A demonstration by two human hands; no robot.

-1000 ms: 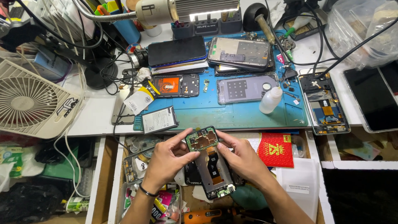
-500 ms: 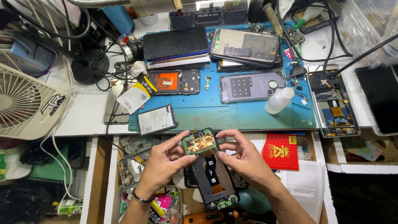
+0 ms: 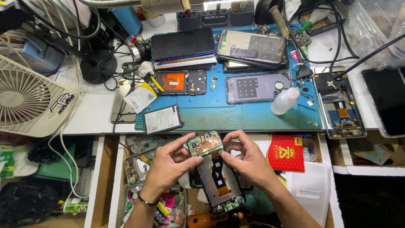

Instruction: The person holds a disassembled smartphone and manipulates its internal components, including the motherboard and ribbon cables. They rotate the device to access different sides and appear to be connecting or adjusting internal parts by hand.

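You have a small green circuit board (image 3: 205, 143) pinched between both hands, held just below the front edge of the counter (image 3: 97, 118) and above an open drawer. The board is roughly rectangular, with copper-coloured metal shields over most of its face and a green rim showing around them. It sits tilted, its right end a little higher.

Your left hand (image 3: 168, 164) has its grip closed on the board's left end, thumb and forefinger on the edge. Your right hand (image 3: 249, 158) has its grip closed on the right end, fingertips curled over the top corner.

Directly under the board lies an opened phone frame (image 3: 219, 181), grey inside with an orange flex strip down its middle and a small green board at its lower end. The top of the frame is just beneath the circuit board; whether they touch cannot be told.

Room is tight. The counter edge runs close above your fingers, and a blue mat (image 3: 253, 114) there carries a battery (image 3: 163, 119), a white dropper bottle (image 3: 285, 101) and several opened phones. A red packet (image 3: 285, 153) lies just right of your right hand; loose clutter fills the drawer on your left.
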